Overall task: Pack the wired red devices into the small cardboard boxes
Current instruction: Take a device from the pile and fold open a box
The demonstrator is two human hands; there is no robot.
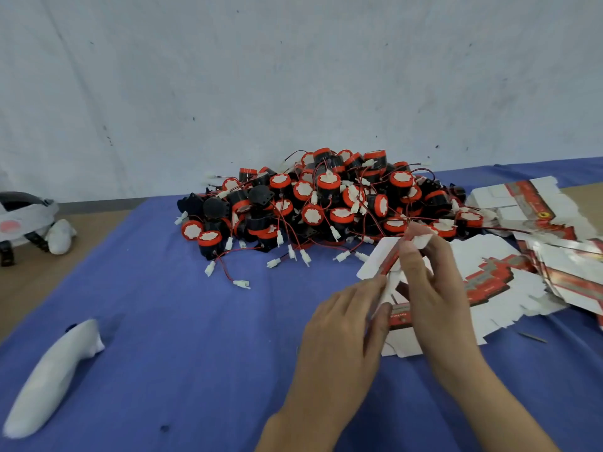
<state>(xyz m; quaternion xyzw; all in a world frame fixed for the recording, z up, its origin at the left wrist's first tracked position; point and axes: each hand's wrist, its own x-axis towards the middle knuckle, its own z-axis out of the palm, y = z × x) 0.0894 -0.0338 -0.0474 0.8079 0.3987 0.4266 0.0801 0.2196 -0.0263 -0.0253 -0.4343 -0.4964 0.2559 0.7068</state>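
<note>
While the left hand (pixel 342 327) and the right hand (pixel 434 288) work together just in front of the pile of red devices (pixel 326 200), both hold one half-folded cardboard box (pixel 380 256), lifted off the blue-covered surface (pixel 195 337). The left hand's grip is closed, thumb and forefinger pinching a white flap at the lower edge of the box. The right hand's grip is also closed, its fingertips (pixel 424 238) pinching a white flap at the top, close to the pile's front edge. The box is white inside, with a red printed band outside. A line of small writing runs along the band between the two hands, too blurred to read.

The devices are heaped against the pale wall. Each is a black body with a red ring and a white face, trailing thin red and black wires that end in white plugs (pixel 241 283). The plugs spill toward the person.

Right of the pile lie flat box blanks (pixel 522 203), overlapping, white with red and grey printing. One carries a small yellow emblem (pixel 543 214) whose design cannot be made out. Far left of the pile rests a long white wrapped object (pixel 55 376), and beyond it, off the blue cover, a white and black device (pixel 23 213).
</note>
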